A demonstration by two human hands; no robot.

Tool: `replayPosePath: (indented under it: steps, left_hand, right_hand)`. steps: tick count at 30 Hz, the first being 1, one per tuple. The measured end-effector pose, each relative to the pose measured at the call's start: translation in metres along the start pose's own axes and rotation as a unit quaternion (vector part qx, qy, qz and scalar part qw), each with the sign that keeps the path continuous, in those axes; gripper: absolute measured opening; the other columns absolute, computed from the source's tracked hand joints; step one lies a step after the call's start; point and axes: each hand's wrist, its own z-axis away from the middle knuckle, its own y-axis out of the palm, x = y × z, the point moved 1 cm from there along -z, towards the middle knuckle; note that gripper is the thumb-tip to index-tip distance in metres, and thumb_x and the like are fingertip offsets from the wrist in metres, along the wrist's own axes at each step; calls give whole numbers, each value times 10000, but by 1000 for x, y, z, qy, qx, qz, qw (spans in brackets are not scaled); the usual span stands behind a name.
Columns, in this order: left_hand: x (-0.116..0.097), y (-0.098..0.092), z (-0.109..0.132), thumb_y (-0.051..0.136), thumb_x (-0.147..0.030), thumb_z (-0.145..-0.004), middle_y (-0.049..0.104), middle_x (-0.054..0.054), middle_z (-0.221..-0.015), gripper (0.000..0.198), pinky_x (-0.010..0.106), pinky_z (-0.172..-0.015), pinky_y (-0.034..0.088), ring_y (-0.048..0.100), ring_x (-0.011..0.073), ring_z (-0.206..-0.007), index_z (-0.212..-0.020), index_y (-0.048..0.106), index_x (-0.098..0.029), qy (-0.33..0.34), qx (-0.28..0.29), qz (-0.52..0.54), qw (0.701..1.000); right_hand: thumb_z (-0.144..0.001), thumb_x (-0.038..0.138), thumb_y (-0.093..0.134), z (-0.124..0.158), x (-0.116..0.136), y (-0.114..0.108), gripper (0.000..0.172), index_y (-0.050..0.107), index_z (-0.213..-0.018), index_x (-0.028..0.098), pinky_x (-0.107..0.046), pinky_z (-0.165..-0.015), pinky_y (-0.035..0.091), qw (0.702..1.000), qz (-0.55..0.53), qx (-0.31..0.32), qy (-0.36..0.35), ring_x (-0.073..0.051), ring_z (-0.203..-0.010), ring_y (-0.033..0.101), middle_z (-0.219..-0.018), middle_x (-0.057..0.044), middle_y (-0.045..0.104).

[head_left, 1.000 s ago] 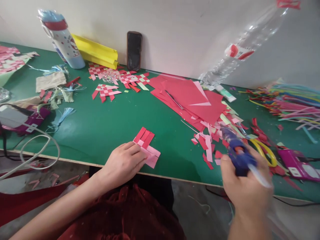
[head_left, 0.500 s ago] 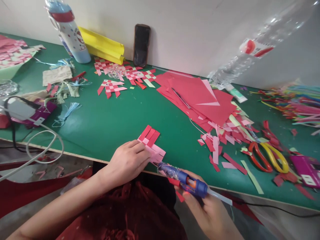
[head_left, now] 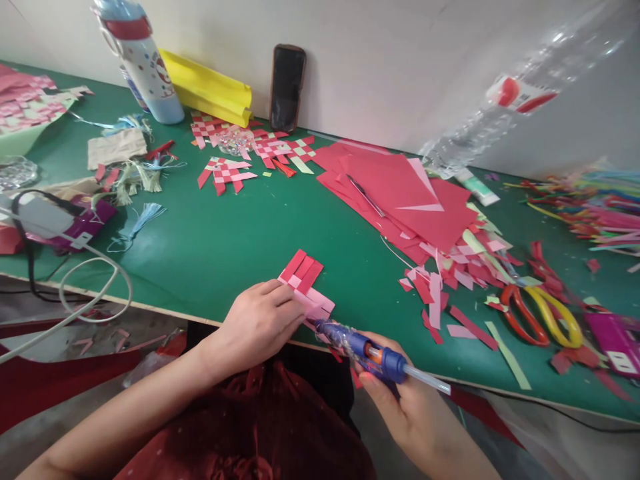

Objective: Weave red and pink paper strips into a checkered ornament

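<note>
My right hand (head_left: pixel 400 393) is wrapped round a blue glue gun (head_left: pixel 370 353), with a clear glue stick (head_left: pixel 427 378) poking out of its back end. The gun's nozzle points left, at the pink strips of a woven red and pink paper piece (head_left: pixel 306 273) by the table's front edge. My left hand (head_left: pixel 265 317) holds this piece down with closed fingers, which cover its lower left part. Whether the nozzle touches the paper is hidden at the fingertips. Finished-looking woven pieces (head_left: pixel 227 173) lie farther back on the green table (head_left: pixel 240 233).
Red paper sheets (head_left: pixel 390 190) with a pen, paper scraps (head_left: pixel 460 257) and scissors (head_left: pixel 547 317) lie to the right. A plastic bottle (head_left: pixel 520 93), a phone (head_left: pixel 287 87) and a flask (head_left: pixel 143 67) stand along the wall. Cables (head_left: pixel 127 280) and tassels (head_left: pixel 135 227) are at left.
The glue gun and my right hand have shifted slightly left, bringing the nozzle closer to my left fingers. My left hand still holds the woven paper. The view has moved slightly.
</note>
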Motion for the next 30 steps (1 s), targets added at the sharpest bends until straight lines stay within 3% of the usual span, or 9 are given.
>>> replayPosePath:
  steps: [5, 20, 30]
  left_hand:
    - [0, 1, 1, 438, -201, -969, 624, 35, -790, 268, 312, -703, 476, 548, 172, -755, -786, 631, -177, 3, -5, 0, 1000]
    - [1, 2, 1, 440, -220, -971, 614, 39, -801, 248, 306, -708, 475, 555, 172, -778, -834, 646, -195, 7, -3, -7, 1000]
    - [1, 2, 2, 445, -217, -968, 612, 31, -811, 225, 325, -710, 473, 545, 188, -775, -824, 616, -195, 6, 6, -2, 1000]
  right_hand:
    - [-940, 275, 482, -2, 5, -5, 371, 479, -1310, 244, -310, -858, 583, 1000, 11, -1, -1, -226, -1040, 699, -1158, -83, 701]
    - [-959, 279, 455, 0, 2, -5, 414, 391, -1367, 247, -289, -820, 594, 999, 27, 18, -7, -230, -1111, 672, -1270, -98, 659]
    - [-960, 281, 451, 1, 2, -6, 419, 388, -1372, 249, -331, -885, 577, 999, 25, 22, -3, -239, -1134, 658, -1259, -109, 655]
